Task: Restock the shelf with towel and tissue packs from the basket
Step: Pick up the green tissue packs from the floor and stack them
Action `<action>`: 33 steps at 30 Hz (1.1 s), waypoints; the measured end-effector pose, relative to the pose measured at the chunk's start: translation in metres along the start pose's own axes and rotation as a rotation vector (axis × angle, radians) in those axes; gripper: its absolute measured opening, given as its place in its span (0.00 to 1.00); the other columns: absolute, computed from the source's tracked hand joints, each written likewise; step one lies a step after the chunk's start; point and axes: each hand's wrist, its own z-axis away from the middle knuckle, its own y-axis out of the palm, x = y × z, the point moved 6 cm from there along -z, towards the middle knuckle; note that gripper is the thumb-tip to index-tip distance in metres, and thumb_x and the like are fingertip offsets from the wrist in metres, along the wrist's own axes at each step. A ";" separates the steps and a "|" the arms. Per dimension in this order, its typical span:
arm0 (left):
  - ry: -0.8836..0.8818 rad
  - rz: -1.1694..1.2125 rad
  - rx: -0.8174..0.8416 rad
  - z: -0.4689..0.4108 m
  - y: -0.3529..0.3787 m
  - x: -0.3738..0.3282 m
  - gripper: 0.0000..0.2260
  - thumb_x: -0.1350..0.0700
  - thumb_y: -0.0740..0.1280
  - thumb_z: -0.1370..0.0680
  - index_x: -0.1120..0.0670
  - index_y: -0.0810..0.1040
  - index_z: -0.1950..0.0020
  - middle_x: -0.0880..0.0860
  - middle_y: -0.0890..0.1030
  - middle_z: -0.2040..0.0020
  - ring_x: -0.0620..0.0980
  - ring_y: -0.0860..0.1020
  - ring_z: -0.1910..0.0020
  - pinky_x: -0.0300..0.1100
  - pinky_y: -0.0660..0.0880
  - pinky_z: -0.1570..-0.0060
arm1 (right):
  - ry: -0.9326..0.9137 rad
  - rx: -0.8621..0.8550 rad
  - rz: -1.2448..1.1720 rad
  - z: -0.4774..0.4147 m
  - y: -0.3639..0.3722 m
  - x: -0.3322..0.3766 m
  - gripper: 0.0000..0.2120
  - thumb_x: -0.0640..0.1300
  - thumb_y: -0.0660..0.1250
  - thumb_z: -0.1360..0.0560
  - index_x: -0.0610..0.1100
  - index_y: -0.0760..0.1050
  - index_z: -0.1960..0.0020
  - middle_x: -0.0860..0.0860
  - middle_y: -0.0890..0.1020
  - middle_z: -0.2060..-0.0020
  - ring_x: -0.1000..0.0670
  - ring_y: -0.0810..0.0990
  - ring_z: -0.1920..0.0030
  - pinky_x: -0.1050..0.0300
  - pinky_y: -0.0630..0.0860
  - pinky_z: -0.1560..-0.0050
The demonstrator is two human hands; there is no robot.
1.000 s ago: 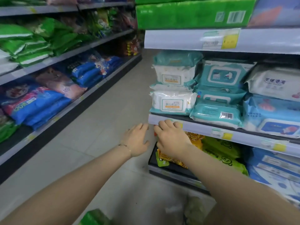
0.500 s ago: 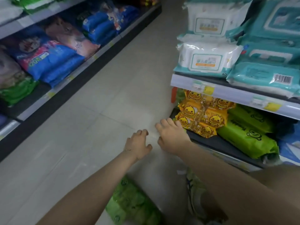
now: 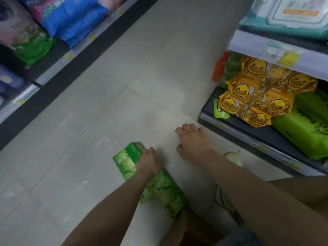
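Down low in the aisle, over pale floor tiles (image 3: 110,96). Left hand (image 3: 148,163) laid on top of a long green plastic-wrapped tissue pack (image 3: 160,189); fingers hidden behind the knuckles, so cannot tell whether gripping or merely touching. Right hand (image 3: 192,143) just beside, clear of the pack, fingers spread and loose, holding nothing. Hovers near the black bottom shelf (image 3: 248,134) stocked with yellow duck-print packs (image 3: 255,96) and bright green packs (image 3: 305,128).
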 end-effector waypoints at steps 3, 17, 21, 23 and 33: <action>-0.234 0.145 -0.052 0.009 0.024 0.033 0.32 0.45 0.66 0.25 0.56 0.57 0.28 0.56 0.63 0.32 0.59 0.64 0.33 0.56 0.69 0.39 | -0.014 0.055 -0.023 0.007 0.019 0.008 0.18 0.46 0.58 0.25 0.44 0.65 0.36 0.46 0.70 0.40 0.43 0.67 0.39 0.47 0.64 0.41; -0.711 1.100 -0.118 0.018 0.111 0.085 0.05 0.64 0.63 0.28 0.55 0.75 0.54 0.61 0.80 0.53 0.59 0.79 0.57 0.45 0.79 0.65 | 0.047 0.206 -0.124 0.028 0.057 -0.001 0.20 0.49 0.58 0.23 0.45 0.63 0.32 0.46 0.68 0.37 0.45 0.65 0.37 0.49 0.63 0.39; -0.507 1.306 0.068 0.014 0.109 0.043 0.06 0.67 0.65 0.24 0.57 0.76 0.53 0.59 0.79 0.62 0.53 0.77 0.68 0.34 0.69 0.79 | 0.064 0.205 -0.148 0.026 0.057 0.003 0.19 0.49 0.58 0.23 0.45 0.64 0.33 0.47 0.69 0.38 0.45 0.66 0.38 0.49 0.64 0.40; -0.477 1.228 0.052 0.010 0.106 0.037 0.03 0.64 0.66 0.24 0.58 0.78 0.52 0.56 0.79 0.62 0.52 0.77 0.66 0.37 0.72 0.71 | 0.058 0.215 -0.157 0.027 0.060 0.006 0.19 0.48 0.58 0.23 0.44 0.65 0.33 0.46 0.69 0.38 0.45 0.67 0.39 0.49 0.65 0.41; -0.546 0.948 -0.055 -0.004 0.110 0.071 0.08 0.56 0.64 0.25 0.49 0.78 0.47 0.53 0.70 0.40 0.55 0.75 0.51 0.40 0.77 0.58 | 0.027 0.274 -0.186 0.025 0.072 0.009 0.19 0.47 0.58 0.23 0.44 0.64 0.34 0.45 0.69 0.38 0.44 0.66 0.38 0.49 0.65 0.40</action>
